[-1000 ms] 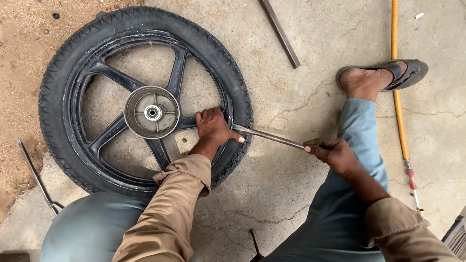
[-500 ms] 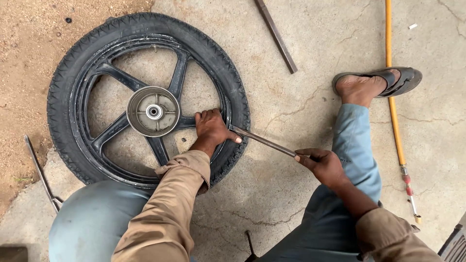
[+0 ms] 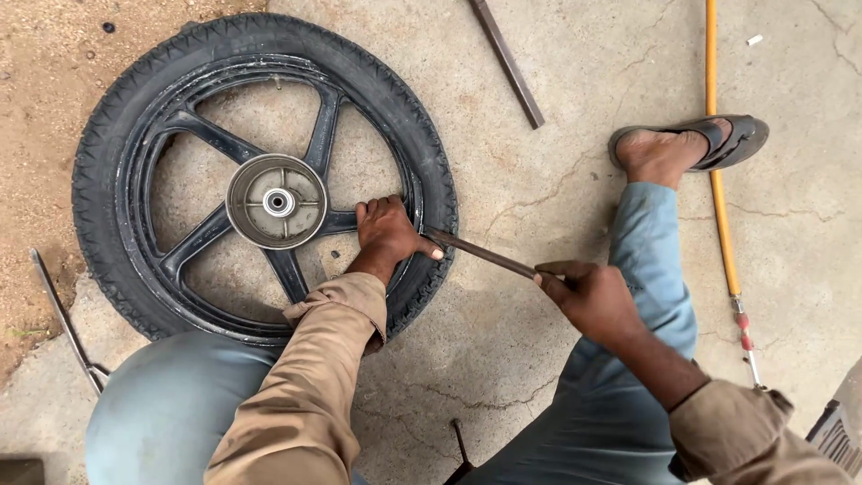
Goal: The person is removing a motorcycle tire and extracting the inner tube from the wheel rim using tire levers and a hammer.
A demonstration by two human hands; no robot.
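Note:
A black motorcycle wheel with a tyre, five spokes and a silver hub lies flat on the concrete floor. My left hand presses down on the rim's right side, next to the tyre's inner edge. My right hand grips the outer end of a dark metal tyre lever. The lever's tip is wedged under the tyre bead just beside my left thumb. My left knee rests on the wheel's near edge.
My right leg stretches out to a sandalled foot. A yellow-handled rod lies along the right. Another metal bar lies at the top, a thin rod at the left. Sandy ground borders the concrete on the left.
My right hand has swung the lever's outer end down and leftwards, nearer my body. My left hand has stayed on the rim.

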